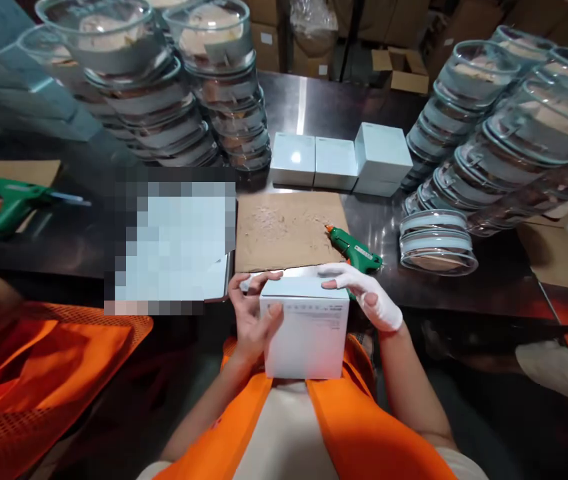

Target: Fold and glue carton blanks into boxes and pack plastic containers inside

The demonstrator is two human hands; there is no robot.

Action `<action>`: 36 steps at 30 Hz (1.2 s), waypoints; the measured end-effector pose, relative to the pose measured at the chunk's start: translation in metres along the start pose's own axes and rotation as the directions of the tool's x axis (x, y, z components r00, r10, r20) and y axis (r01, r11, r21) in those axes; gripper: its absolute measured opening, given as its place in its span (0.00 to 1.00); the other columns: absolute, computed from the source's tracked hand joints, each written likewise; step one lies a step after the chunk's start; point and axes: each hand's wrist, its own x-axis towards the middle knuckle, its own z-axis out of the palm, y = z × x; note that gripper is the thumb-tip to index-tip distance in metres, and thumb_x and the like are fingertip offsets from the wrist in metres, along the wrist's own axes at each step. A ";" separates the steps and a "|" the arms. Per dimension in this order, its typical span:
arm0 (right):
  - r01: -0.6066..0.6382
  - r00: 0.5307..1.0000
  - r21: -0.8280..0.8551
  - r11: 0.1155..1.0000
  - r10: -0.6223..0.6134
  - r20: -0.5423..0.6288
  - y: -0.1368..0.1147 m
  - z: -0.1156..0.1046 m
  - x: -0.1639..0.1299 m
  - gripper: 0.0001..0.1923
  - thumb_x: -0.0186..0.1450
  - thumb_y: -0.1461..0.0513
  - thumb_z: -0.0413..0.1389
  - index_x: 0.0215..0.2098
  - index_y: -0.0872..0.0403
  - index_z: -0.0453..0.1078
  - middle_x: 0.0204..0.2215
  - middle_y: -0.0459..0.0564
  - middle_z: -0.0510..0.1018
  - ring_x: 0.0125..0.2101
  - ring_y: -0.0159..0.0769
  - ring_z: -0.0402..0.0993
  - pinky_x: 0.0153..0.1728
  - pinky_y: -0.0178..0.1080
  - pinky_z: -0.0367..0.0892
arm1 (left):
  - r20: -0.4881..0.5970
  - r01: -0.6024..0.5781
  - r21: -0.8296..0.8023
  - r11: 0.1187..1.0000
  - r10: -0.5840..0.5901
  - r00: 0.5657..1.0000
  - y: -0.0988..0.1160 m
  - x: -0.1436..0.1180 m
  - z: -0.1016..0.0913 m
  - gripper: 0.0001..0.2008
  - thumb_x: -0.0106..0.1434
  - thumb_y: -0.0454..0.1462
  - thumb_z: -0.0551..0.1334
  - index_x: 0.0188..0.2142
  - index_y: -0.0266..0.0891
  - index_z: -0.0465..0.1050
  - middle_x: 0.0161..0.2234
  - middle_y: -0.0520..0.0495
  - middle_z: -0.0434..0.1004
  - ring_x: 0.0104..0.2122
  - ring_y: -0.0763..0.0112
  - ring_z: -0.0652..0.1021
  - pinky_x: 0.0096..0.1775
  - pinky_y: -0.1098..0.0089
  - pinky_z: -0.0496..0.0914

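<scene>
Plain white box point(306, 340), top flap down, was held at the orange vest point(364, 417) between bare left hand point(253, 317) and gloved right hand point(373, 297). Small grey front-panel print: unreadable.

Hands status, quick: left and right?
Left hand: holding the white box at its left side.
Right hand, gloved: holding the same box at its upper right.

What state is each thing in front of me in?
White cardboard box: closed, held by left hand and white-gloved right hand.
Two green plastic glue guns: lying down, unheld.
Brown cardboard sheet: flat, specked with debris.
White cardboard boxes behind: closed.
Round clear containers: stacked.
Brown cardboard carton: open.
</scene>
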 end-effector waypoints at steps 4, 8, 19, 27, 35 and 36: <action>0.172 0.981 -0.200 0.965 -0.149 0.124 -0.004 -0.001 -0.005 0.25 0.68 0.40 0.64 0.51 0.48 0.83 0.62 0.58 0.78 0.62 0.46 0.77 0.65 0.51 0.70 | 0.119 -0.153 0.103 0.983 0.140 0.983 0.004 0.006 -0.005 0.10 0.67 0.47 0.71 0.42 0.47 0.80 0.48 0.44 0.78 0.54 0.57 0.79 0.58 0.57 0.72; 0.183 0.983 -0.184 0.966 -0.174 0.062 0.004 0.010 -0.005 0.15 0.73 0.49 0.62 0.48 0.48 0.84 0.58 0.56 0.82 0.59 0.42 0.79 0.62 0.48 0.73 | 0.147 -0.171 0.175 0.970 0.146 0.978 0.010 0.006 -0.004 0.09 0.68 0.46 0.70 0.38 0.45 0.82 0.47 0.43 0.77 0.53 0.56 0.79 0.58 0.56 0.72; 0.245 0.859 -0.704 0.667 -0.485 -0.160 0.033 0.023 -0.051 0.59 0.53 0.34 0.71 0.75 0.41 0.57 0.75 0.59 0.60 0.75 0.63 0.54 0.74 0.69 0.49 | -0.390 0.198 -0.058 0.978 -0.205 0.898 0.015 0.030 0.002 0.19 0.61 0.52 0.75 0.42 0.44 0.78 0.38 0.51 0.81 0.36 0.69 0.80 0.40 0.71 0.75; 0.475 0.754 -0.880 0.011 -0.520 0.401 0.013 -0.008 -0.013 0.23 0.74 0.51 0.61 0.65 0.43 0.70 0.56 0.47 0.85 0.58 0.41 0.79 0.77 0.59 0.39 | -0.258 0.182 -0.208 0.961 -0.233 0.938 0.010 0.045 0.009 0.45 0.60 0.69 0.65 0.70 0.57 0.59 0.72 0.39 0.65 0.71 0.55 0.69 0.56 0.61 0.77; -0.005 0.969 -0.997 0.081 -0.245 -0.025 -0.012 -0.107 0.215 0.37 0.65 0.60 0.66 0.71 0.58 0.65 0.71 0.64 0.68 0.70 0.62 0.61 0.70 0.68 0.46 | -0.193 0.061 0.112 0.992 -0.039 0.980 0.024 0.014 -0.028 0.27 0.67 0.54 0.70 0.59 0.44 0.74 0.61 0.37 0.79 0.61 0.55 0.79 0.60 0.59 0.75; -0.046 0.975 -0.995 0.085 -0.212 -0.063 -0.010 -0.114 0.236 0.38 0.65 0.62 0.65 0.71 0.59 0.65 0.72 0.65 0.67 0.70 0.61 0.60 0.70 0.67 0.47 | -0.222 0.033 0.147 0.989 0.000 0.975 0.026 0.011 -0.034 0.26 0.67 0.53 0.70 0.58 0.44 0.75 0.61 0.38 0.79 0.60 0.56 0.80 0.60 0.60 0.75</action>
